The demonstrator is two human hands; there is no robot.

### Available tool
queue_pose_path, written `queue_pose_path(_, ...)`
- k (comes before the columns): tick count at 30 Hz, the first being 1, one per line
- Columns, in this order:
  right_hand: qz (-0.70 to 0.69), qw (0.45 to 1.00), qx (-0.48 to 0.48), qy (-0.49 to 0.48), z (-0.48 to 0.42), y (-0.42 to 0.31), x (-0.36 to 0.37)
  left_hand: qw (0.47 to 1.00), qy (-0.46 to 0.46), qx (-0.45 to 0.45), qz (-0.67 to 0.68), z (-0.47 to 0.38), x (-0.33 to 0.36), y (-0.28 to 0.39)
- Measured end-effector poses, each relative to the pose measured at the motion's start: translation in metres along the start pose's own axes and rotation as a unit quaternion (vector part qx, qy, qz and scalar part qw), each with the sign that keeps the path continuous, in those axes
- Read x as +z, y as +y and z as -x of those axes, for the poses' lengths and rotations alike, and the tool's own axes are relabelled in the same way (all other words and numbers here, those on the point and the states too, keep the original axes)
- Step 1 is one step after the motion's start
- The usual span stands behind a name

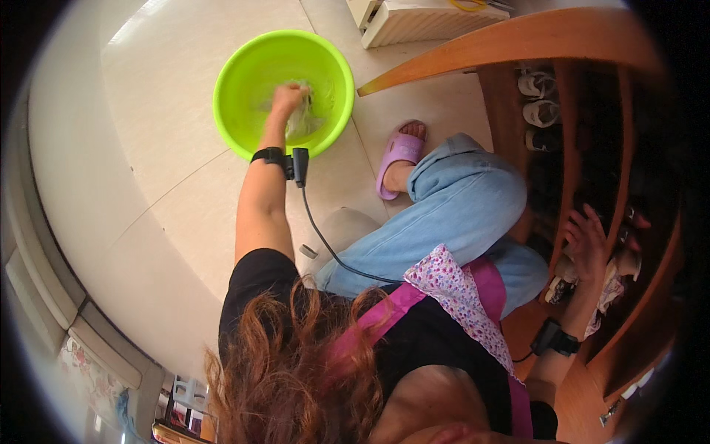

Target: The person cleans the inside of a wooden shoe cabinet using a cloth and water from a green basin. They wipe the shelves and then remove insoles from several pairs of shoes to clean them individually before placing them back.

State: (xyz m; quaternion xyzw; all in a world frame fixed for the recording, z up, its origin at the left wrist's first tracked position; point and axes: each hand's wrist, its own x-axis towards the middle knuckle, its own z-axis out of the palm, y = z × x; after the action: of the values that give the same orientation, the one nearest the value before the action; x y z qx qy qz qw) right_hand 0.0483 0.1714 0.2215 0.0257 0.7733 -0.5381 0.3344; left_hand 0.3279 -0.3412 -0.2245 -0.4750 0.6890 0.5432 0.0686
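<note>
My left hand (pixel 288 97) is down inside a bright green plastic basin (pixel 221 105) on the floor. Its fingers are closed around a whitish wet cloth (pixel 299 123), mostly hidden and blurred in the shallow water. At the right, my right hand (pixel 587 241) is raised beside the wooden shoe rack (pixel 564 144), fingers apart and holding nothing. I cannot tell if it touches the shelf edge. Black straps with small devices sit on both wrists, and a cable (pixel 324 238) runs from the left one.
Pale shoes (pixel 541 114) fill part of the rack, with more footwear (pixel 560 288) lower down. A curved wooden edge (pixel 444 58) reaches toward the basin. My foot wears a purple slipper (pixel 400 158). A white ribbed object (pixel 427 22) stands beyond; a sofa (pixel 41 288) lies left.
</note>
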Motion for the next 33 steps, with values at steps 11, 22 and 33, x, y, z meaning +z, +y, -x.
queue_pose_path(11, -0.001, 1.000, 0.023, 0.013, -0.009, 0.007, -0.005, 0.981, 0.048, -0.106, 0.156, 0.036, -0.042, -0.030)
queue_pose_path(22, 0.019, 0.999, 0.024, 0.012, 0.000, 0.004, -0.007, 0.922, 0.152, 0.012, -0.356, 0.056, 0.042, -0.039)
queue_pose_path(33, 0.031, 0.999, 0.031, 0.011, -0.003, -0.002, -0.005, 0.928, 0.011, -0.171, 0.331, 0.018, -0.004, -0.064)
